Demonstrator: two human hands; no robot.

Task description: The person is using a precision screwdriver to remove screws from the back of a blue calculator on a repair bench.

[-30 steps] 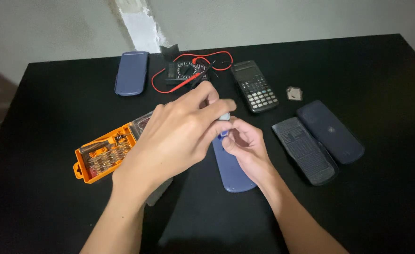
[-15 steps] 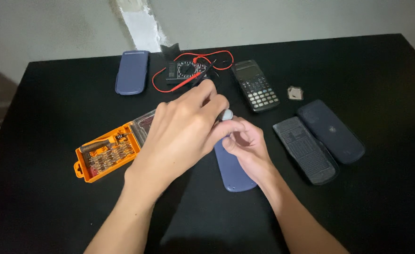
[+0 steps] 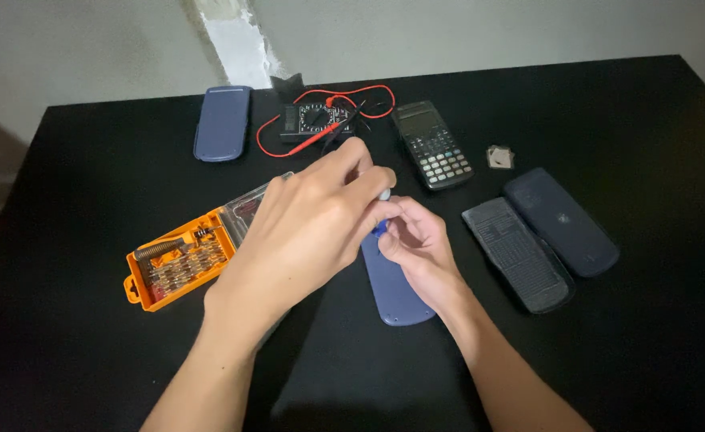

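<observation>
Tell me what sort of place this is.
Likely a home or hobby electronics repair spot: a black table against a plain wall holds an orange plastic case of screwdriver bits, a black dial multimeter with red leads, and a black scientific calculator.

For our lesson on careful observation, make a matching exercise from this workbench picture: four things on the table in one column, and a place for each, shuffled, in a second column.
Things
1. orange bit case
2. multimeter
3. calculator
4. small square part

Places
A. just right of the calculator
B. far side of the table, ringed by red leads
C. left of the left hand, lid open
D. between the multimeter and the small square part

Pairs: 1-C, 2-B, 3-D, 4-A
</observation>
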